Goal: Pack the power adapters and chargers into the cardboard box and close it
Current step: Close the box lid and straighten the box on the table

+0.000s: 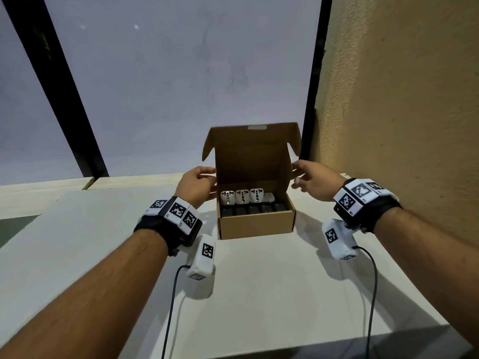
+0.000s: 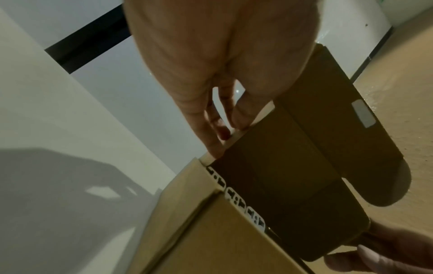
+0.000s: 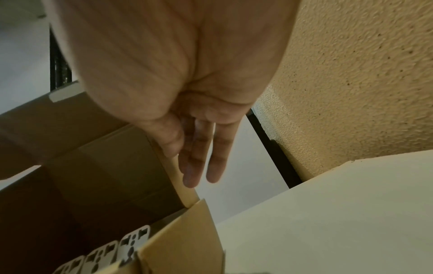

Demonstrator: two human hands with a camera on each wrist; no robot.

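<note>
Head view shows the cardboard box (image 1: 255,224) mid-frame on the desk (image 1: 259,281), white adapters (image 1: 242,196) and black chargers (image 1: 255,209) packed inside. Left hand (image 1: 195,186) and right hand (image 1: 315,181), fingers relaxed, touch its side flaps; the lid (image 1: 252,141) stands upright, so closing remains.

The upright lid (image 1: 252,151) and textured wall (image 1: 404,112) hem the cardboard box (image 1: 256,225); table (image 1: 259,294) in front lies open.

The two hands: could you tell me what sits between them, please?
The open cardboard box sits between left hand and right hand, with white adapters inside; the head view shows it.
</note>
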